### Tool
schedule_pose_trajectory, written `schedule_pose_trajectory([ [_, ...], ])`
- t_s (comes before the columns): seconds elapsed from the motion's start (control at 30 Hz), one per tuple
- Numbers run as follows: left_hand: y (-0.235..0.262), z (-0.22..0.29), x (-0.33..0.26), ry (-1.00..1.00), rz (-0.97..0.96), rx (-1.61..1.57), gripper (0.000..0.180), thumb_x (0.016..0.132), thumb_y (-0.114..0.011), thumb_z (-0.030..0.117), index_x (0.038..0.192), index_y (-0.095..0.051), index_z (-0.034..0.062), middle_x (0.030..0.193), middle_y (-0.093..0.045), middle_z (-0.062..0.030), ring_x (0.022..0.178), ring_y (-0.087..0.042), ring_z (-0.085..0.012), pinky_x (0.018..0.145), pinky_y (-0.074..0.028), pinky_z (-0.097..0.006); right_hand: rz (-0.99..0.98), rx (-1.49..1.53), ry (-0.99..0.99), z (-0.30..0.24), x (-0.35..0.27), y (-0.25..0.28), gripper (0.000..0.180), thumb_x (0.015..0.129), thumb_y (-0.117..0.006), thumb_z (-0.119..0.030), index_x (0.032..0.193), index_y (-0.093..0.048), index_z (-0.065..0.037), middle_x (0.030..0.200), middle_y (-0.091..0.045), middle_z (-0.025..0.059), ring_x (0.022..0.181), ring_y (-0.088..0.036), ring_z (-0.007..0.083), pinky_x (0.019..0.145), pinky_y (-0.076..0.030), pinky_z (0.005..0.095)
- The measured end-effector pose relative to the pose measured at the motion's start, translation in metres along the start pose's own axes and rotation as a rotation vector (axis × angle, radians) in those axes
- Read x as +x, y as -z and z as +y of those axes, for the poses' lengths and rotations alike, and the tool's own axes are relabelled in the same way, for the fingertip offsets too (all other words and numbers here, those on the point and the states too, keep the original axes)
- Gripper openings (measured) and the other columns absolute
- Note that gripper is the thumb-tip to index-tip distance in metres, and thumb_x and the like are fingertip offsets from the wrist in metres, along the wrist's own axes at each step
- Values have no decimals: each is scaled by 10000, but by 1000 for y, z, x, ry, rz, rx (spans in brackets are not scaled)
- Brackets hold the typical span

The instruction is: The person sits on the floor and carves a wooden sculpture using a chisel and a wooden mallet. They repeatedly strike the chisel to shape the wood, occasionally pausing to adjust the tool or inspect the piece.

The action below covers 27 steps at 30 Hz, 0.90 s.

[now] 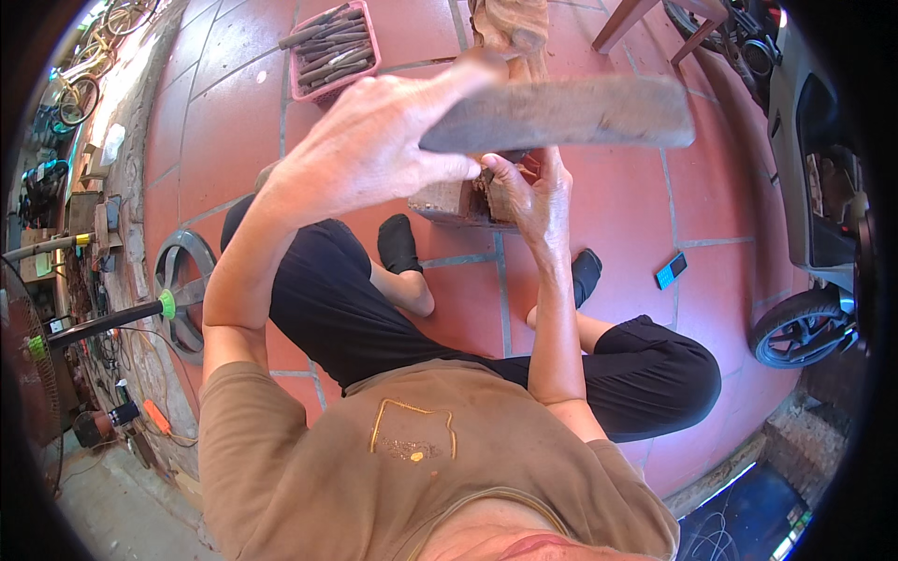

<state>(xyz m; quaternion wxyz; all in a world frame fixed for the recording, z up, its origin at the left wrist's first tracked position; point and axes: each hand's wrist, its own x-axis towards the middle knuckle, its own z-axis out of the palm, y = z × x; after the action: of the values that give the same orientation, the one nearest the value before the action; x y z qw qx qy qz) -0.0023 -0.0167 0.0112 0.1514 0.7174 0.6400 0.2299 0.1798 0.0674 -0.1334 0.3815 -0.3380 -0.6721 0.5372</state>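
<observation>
1. Fan base [182,290] and pink tool tray [334,47] sit left on the red tile floor [468,309]; neither is touched.
2. Left hand [374,150] is clamped on one end of a flat wooden mallet [561,112], raised, blurred.
3. Right hand [533,192] is closed on something against the wood block [458,201] in front of the feet; what it grips, cannot tell.
4. Judgement: mid-carving, strike phase. Next move needs the mallet landing square on whatever the right hand steadies, clear of its fingers.
5. Phone [671,270] lies right, apart.
</observation>
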Motion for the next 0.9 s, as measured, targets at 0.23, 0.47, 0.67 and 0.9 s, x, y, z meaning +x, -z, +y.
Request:
schedule_pose_trajectory([
  [0.23, 28, 7, 8, -275, 353, 8, 661, 816, -798, 265, 1360, -505, 31, 1114, -674, -239, 953, -682, -420, 839, -537, -473, 21, 70, 22, -7, -1, -4, 392, 875, -800, -126, 1196, -600, -23, 937, -706, 74, 825, -670, 137, 742, -566, 307],
  [0.47, 23, -10, 4, -40, -175, 98, 648, 806, -786, 224, 1372, -498, 95, 1090, -685, -228, 1001, -660, -444, 846, -533, -480, 21, -79, 39, 9, -2, -4, 417, 866, -809, -137, 1212, -602, -29, 938, -692, 66, 839, -674, 143, 748, -552, 297],
  [0.67, 37, -6, 17, 10, -52, -334, 658, 778, -826, 142, 1348, -517, 32, 1027, -695, -201, 925, -683, -275, 860, -505, -373, -6, -71, 99, -9, 0, 2, 331, 895, -771, -121, 1122, -557, -11, 931, -691, 116, 795, -700, 182, 697, -577, 317],
  [0.9, 26, -21, 16, 12, -238, -10, 697, 795, -797, 295, 1361, -497, 21, 927, -673, -264, 843, -664, -401, 771, -508, -456, 4, -41, 109, -7, 4, -2, 390, 897, -768, -125, 1214, -570, -15, 928, -703, 116, 796, -705, 179, 705, -578, 317],
])
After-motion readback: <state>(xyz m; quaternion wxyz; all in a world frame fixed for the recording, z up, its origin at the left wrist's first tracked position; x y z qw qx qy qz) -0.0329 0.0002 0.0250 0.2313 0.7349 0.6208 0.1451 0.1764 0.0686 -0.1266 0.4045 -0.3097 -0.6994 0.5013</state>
